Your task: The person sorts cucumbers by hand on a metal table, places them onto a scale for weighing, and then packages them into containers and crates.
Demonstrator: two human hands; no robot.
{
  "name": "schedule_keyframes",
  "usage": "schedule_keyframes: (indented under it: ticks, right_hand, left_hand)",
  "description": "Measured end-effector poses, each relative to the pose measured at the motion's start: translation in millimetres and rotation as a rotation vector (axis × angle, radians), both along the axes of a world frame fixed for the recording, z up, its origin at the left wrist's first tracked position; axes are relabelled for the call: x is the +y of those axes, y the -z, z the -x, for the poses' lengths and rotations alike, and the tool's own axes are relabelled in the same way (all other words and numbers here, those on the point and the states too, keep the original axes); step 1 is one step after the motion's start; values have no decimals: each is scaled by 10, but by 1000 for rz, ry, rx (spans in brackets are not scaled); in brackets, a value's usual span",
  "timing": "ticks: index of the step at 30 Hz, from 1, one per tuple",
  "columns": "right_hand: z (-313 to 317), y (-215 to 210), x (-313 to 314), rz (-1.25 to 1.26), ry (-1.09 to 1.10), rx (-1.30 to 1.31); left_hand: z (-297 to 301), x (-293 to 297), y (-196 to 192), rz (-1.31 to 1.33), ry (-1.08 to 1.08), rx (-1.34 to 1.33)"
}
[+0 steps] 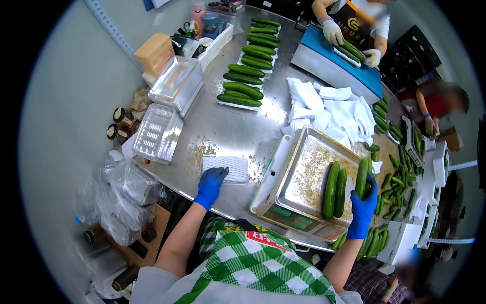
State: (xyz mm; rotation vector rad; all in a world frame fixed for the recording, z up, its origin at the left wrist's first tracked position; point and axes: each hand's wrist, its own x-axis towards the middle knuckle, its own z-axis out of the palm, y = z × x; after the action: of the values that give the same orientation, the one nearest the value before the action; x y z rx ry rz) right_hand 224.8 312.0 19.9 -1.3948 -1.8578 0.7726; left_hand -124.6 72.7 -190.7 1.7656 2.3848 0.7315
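My right hand [363,206], in a blue glove, is closed around a cucumber [362,178] over the right side of a scale's metal tray [307,167]. Two more cucumbers lie side by side on that tray, a longer one [330,190] and a shorter one [340,193]. On the steel table to the left, my gloved left hand [210,186] rests with outstretched fingers on the near left corner of a white ribbed foam pad [234,168]. The undersides of those fingers are hidden.
Cucumbers on white pads [243,79] form a row toward the back. Clear plastic trays [158,133] are stacked at the left edge. White pads [331,109] lie heaped behind the scale. Across the table a gloved person handles cucumbers over a blue-topped surface [324,48]. Loose cucumbers [400,177] cover the right side.
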Motion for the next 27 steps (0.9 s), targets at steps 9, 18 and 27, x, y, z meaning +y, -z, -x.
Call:
schedule_keyframes:
  ticks: [9, 18, 27]
  right_hand:
    - [2229, 152, -781, 232, -997, -68]
    - [3169, 1612, -941, 96, -980, -395]
    - [3103, 1866, -997, -197, -768, -463]
  left_hand:
    - [501, 190, 220, -38, 106, -433]
    - [746, 153, 146, 231, 247, -215]
    - [688, 101, -31, 28, 277, -113]
